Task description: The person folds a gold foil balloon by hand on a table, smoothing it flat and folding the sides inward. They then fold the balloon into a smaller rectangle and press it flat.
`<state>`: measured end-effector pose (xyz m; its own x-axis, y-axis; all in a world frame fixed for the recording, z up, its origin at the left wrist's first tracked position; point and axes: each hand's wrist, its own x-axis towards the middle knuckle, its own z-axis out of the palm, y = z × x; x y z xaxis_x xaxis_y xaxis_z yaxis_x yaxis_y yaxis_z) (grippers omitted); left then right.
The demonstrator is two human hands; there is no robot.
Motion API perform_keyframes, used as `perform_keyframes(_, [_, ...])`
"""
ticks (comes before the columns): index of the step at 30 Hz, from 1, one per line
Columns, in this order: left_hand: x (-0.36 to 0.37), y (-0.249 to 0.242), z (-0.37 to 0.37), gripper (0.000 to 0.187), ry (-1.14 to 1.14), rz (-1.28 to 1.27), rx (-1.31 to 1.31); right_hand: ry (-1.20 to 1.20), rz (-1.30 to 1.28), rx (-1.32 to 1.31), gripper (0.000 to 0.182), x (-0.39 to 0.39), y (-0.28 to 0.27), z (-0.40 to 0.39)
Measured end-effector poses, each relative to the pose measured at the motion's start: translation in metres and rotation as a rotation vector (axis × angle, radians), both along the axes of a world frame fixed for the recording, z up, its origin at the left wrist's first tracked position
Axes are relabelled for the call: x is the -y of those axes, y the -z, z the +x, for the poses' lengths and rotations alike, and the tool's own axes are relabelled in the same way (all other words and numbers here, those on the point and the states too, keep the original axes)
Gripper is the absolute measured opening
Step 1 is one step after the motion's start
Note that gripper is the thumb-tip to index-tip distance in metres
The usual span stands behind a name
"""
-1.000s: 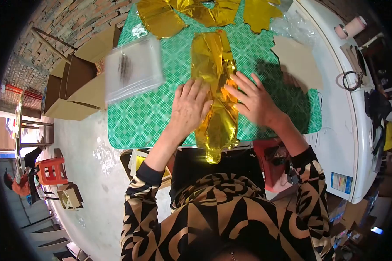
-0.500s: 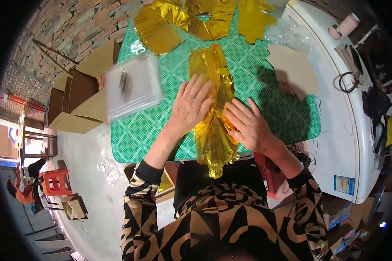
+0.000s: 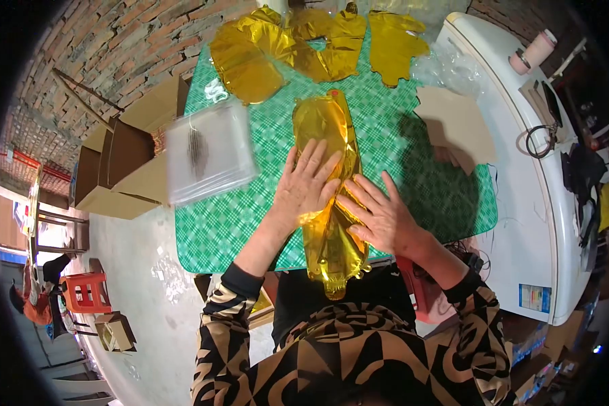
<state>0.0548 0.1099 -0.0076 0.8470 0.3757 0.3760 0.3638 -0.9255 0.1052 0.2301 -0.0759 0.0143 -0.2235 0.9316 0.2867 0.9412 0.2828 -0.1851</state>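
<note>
A: What are the fingers doing?

B: On the left hand [image 3: 304,193] they're spread, palm down on the long gold foil piece [image 3: 321,122]. The right hand [image 3: 386,222] is spread too, fingertips at the foil's right side. Neither is pinching.

A: So which step is this?

B: Smoothing the creased foil flat, I'd judge. The next move calls for light, even pressure outward from the folds, one palm steadying it.

A: Where does it lie?

B: Lengthwise on the green tabletop [image 3: 213,233], its lower end past the near edge. More gold foil pieces [image 3: 250,64] lie at the far side.

A: And containers?

B: Clear plastic sleeves [image 3: 223,152] are stacked to the left. Beside them stands an open cardboard box [image 3: 118,201]; its inside is too shadowed for me to tell its contents. A lower box [image 3: 262,319] under the near edge shows something yellow inside.
</note>
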Motion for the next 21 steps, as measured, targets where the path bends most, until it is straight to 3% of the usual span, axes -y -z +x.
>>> perform_keyframes(12, [0.000, -0.002, -0.002, 0.063, -0.008, -0.021, -0.075, 0.008, -0.008, -0.047, 0.073, -0.018, -0.012, 0.000])
perform_keyframes(21, [0.001, -0.004, 0.000, 0.069, -0.020, -0.042, -0.097, 0.092, -0.023, 0.063, 0.080, -0.030, 0.005, 0.015])
